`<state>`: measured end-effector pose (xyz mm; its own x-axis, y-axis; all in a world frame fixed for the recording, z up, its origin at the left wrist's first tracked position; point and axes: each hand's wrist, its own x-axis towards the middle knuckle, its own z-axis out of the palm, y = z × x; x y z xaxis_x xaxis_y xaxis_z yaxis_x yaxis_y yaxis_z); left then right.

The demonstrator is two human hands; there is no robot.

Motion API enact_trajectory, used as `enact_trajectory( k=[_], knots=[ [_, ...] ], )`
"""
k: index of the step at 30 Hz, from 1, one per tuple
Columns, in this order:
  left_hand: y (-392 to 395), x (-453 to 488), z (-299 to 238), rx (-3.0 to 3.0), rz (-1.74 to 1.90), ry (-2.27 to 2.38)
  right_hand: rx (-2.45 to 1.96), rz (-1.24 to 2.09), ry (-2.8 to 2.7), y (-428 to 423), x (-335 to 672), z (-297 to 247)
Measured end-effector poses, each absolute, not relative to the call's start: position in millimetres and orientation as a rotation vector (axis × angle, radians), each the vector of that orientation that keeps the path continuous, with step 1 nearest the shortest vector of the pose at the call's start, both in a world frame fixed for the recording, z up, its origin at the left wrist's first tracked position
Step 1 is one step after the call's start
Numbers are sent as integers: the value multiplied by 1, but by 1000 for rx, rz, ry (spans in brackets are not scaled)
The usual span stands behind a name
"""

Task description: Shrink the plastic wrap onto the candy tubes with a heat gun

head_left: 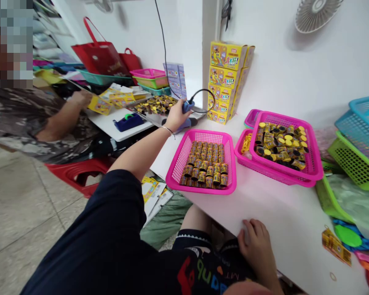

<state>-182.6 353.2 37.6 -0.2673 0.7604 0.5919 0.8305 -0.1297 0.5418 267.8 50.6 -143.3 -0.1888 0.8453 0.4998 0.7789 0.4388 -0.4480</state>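
Observation:
My left hand (176, 116) reaches out to the left and is closed round the blue handle of a corded tool (188, 107), just above a metal tray of small yellow-and-black cups (156, 105). My right hand (256, 241) rests on the near edge of the white table (283, 213), fingers curled, holding nothing that I can see. Between the hands stands a pink basket (203, 137) with the same small cups packed in neat rows. A second pink basket (284, 123), stacked on others, holds loose cups with yellow caps.
Stacked yellow boxes (226, 80) stand against the wall. Blue and green baskets (356, 139) sit at the right edge. A seated person (33, 114) at the left handles yellow cards by a blue tape dispenser (129, 121). Red bags (100, 55) and a wall fan (315, 13) lie beyond.

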Motion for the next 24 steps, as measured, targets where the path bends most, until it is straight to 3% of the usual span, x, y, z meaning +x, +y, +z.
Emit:
enact_trajectory(
  k=[8, 13, 15, 21, 24],
  knots=[
    [265, -93, 83, -2219, -651, -1219, -1027, 183, -1794, 60, 264, -104],
    [211, -42, 80, -2292, -296, -930, -611, 68, -1789, 93, 235, -5],
    [196, -29, 82, -2333, -194, -907, -708, 92, -1790, 128, 210, 42],
    [161, -12, 106, -2529, 33, -878, -1059, 873, -2128, 217, 129, 137],
    [158, -15, 121, -2533, -36, -852, -1110, 1012, -2025, 218, 102, 160]
  ],
)
